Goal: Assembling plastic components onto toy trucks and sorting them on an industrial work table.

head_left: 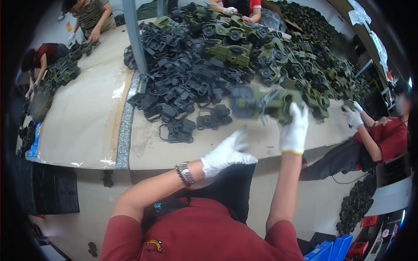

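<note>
My right hand (294, 130), in a white glove, grips one end of an olive-green toy jeep (278, 103) and holds it above the table. A dark grey part (242, 102) sits at the jeep's left end; motion blurs both. My left hand (227, 154), also gloved, is near the table's front edge with fingers apart and nothing in it. Beyond it lie two loose dark grey plastic frames, one nearer (177, 131) and one farther right (213, 117). Behind them rises a heap of similar dark grey parts (174, 65). A heap of green toy jeeps (311, 65) spreads to the right.
A grey metal post (137, 43) stands left of the dark heap. Cardboard covers the tabletop (87, 117) on the left. Co-workers stand at the far left, far side and right (379, 139). Blue bins (331, 250) are at lower right, beside a heap of dark parts (355, 206).
</note>
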Motion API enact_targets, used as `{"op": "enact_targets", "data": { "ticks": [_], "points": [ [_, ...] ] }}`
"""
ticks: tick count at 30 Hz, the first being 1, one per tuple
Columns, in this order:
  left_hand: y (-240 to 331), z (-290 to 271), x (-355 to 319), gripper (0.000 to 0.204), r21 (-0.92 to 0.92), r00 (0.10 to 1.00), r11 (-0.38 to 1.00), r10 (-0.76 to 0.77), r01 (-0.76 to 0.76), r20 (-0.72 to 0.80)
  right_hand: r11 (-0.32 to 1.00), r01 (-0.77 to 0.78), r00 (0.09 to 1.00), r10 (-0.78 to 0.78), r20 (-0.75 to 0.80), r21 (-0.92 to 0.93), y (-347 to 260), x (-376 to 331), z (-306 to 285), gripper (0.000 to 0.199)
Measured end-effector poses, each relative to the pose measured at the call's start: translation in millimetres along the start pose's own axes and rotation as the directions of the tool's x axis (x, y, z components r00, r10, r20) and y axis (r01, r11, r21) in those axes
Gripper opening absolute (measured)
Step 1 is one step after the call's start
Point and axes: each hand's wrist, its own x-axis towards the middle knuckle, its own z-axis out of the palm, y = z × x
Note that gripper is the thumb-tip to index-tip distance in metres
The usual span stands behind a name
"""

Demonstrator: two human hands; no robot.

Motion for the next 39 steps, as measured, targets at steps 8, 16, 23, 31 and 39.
{"op": "enact_targets", "data": {
  "ticks": [8, 16, 23, 31, 39],
  "points": [
    [19, -62, -9, 0.040, -0.132, 0.695, 0.743, 0.526, -0.656, -0.491, 0.882, 0.087, 0.896, 0.134, 0.424, -0.462, 75, -20, -1, 0.046],
    [22, -64, -66, 0.040, -0.145, 0.720, 0.815, 0.394, -0.561, -0.572, 0.507, 0.280, 0.947, -0.004, 0.322, -0.816, 166, 98, -18, 0.060],
    [11, -78, -86, 0.043, -0.170, 0.769, 0.881, 0.275, -0.442, -0.576, 0.797, 0.220, 0.898, 0.061, 0.436, -0.563, 87, 66, -17, 0.047],
    [17, -60, -66, 0.049, -0.479, 0.873, 0.817, 0.060, -0.321, -0.484, 0.355, 0.556, 0.720, 0.247, 0.649, -0.751, 52, 37, -83, 0.060],
    [11, -49, -56, 0.034, -0.257, 0.785, 0.872, 0.203, -0.417, -0.585, 0.526, 0.425, 0.848, 0.053, 0.527, -0.737, 47, -36, -41, 0.055]
  ]
}}
